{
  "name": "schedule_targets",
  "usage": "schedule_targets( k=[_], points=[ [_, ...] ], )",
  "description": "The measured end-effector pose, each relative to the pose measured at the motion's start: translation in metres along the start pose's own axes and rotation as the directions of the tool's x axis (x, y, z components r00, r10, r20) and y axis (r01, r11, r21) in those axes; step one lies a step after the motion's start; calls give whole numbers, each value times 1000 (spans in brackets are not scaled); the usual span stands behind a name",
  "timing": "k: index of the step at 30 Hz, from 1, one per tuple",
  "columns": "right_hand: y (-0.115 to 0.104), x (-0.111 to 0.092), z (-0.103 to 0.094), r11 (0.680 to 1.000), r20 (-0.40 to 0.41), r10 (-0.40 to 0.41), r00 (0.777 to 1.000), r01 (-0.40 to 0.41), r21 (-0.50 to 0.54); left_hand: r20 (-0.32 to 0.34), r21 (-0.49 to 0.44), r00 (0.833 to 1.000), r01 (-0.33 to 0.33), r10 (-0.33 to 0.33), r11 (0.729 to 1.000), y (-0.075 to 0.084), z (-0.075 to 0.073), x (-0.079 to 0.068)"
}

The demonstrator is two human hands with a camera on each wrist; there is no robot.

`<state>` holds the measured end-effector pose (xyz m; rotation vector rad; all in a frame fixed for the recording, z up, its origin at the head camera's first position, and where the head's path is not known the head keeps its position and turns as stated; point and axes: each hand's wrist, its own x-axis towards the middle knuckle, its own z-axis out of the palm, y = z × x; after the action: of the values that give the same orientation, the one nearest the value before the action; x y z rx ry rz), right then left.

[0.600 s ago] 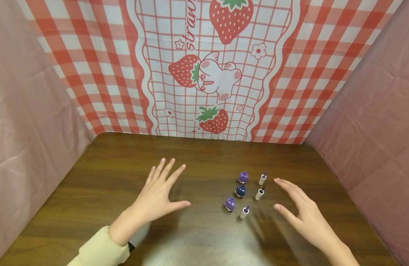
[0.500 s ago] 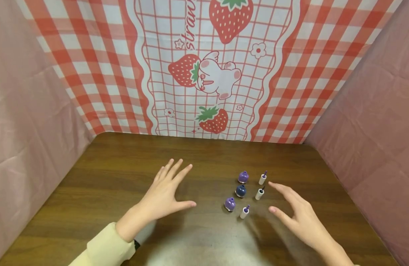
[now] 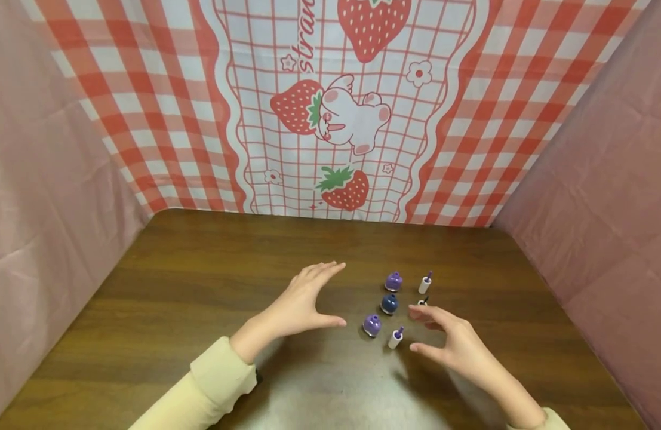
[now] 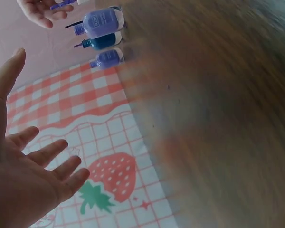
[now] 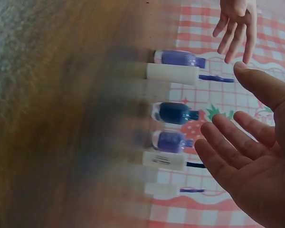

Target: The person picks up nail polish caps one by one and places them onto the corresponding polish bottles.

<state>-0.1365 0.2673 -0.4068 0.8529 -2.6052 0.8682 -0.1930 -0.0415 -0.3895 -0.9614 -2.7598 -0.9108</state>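
Note:
Three uncapped nail polish bottles stand in a slanting row: a far purple bottle (image 3: 393, 282), a dark blue bottle (image 3: 389, 304) and a near purple bottle (image 3: 371, 325). Right of them stand three white caps, brushes up: a far cap (image 3: 424, 285), a middle cap (image 3: 423, 302) partly hidden by fingers, and a near cap (image 3: 395, 339). My left hand (image 3: 303, 303) is left of the bottles, thumb and fingers spread, holding nothing. My right hand (image 3: 451, 340), also holding nothing, hovers beside the near cap with thumb and fingers apart.
All of it stands on a brown wooden table (image 3: 201, 286). A red-and-white strawberry cloth (image 3: 330, 119) hangs behind the far edge. Pink cloth walls (image 3: 588, 209) flank both sides.
My left hand has moved right toward the bottles. My right hand has moved left toward the caps, now covering part of the middle one. Bottles and caps have stayed in place.

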Motion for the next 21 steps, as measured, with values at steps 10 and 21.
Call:
schedule_targets(
  k=[10,21],
  points=[
    [10,4,18,978,104,109,989,-126,168,84,-85,992,-82,89,993,0,26,19],
    [15,5,29,937,228,194,954,-249,245,197,-181,975,-65,101,981,4,52,33]
  ],
)
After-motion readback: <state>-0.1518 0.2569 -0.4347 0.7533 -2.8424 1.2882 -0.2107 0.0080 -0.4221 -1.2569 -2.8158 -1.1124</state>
